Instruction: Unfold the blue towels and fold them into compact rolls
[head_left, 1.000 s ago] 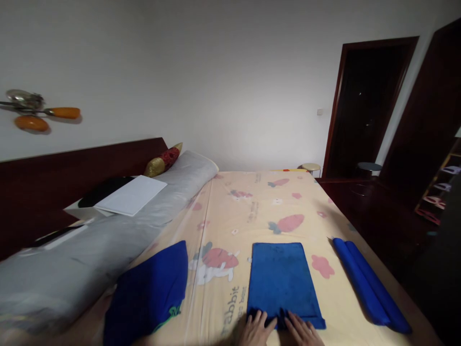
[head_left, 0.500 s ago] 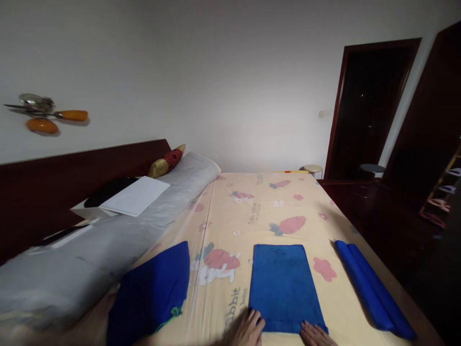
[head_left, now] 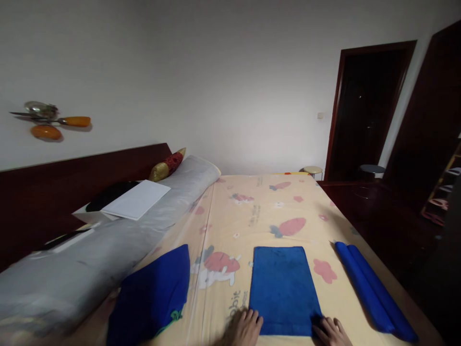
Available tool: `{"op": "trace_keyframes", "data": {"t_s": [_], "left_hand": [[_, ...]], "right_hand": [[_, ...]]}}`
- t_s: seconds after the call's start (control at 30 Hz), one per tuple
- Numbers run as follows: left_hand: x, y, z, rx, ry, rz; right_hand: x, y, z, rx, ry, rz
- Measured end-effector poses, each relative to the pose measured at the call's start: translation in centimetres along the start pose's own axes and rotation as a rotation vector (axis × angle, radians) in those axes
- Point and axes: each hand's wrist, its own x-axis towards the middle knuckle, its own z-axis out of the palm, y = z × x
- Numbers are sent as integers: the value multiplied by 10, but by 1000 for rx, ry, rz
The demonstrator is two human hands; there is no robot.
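Observation:
A flat blue cloth (head_left: 283, 288) lies on the bed in front of me, its short near edge between my hands. My left hand (head_left: 248, 328) is at the near left corner, fingers bent and closed over the cloth's edge. At the near right corner, my right hand (head_left: 333, 331) has curled fingers closed on the cloth, and that corner looks dark and bunched. Both thumbs are hidden. To the left rests a darker blue bag-like cloth piece (head_left: 151, 293) with a green cord (head_left: 175, 315). Two blue rolls (head_left: 374, 290) lie side by side on the right.
The bed's patterned sheet (head_left: 223, 230) stretches to the far wall. Along the left runs a grey covered bundle (head_left: 133, 245) with a white flat box (head_left: 137, 199) and a red-gold cushion (head_left: 168, 165). Stools (head_left: 372, 169) stand beyond the bed's right edge.
My right hand has shifted slightly right, and its fingers have curled at the cloth's corner, which now looks darker and bunched. My left hand has barely moved. The view has tilted slightly up.

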Motion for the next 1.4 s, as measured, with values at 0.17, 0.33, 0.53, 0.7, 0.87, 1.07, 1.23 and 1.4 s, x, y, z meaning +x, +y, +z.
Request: {"op": "trace_keyframes", "data": {"t_s": [0.17, 0.33, 0.53, 0.7, 0.87, 1.07, 1.23, 1.4], "left_hand": [[1, -4, -3, 11, 28, -23], [3, -9, -6, 8, -42, -45], [-2, -11, -8, -77, -39, -120], [-5, -14, -12, -155, -78, -218], [0, -26, -16, -267, -123, -254], [4, -38, -19, -358, -144, -290], [3, -21, -10, -242, -3, -346], [5, 12, 19, 16, 115, -35]], "right_hand": [[3, 4, 3, 7, 46, -3], [1, 4, 10, -6, -11, 141], [6, 1, 1, 183, -230, 328], [6, 5, -4, 335, -347, 414], [2, 9, -1, 448, -423, 581], [-2, 15, 1, 450, -400, 610], [-5, 10, 10, 116, -212, 426], [3, -16, 18, 131, -244, 157]]}}
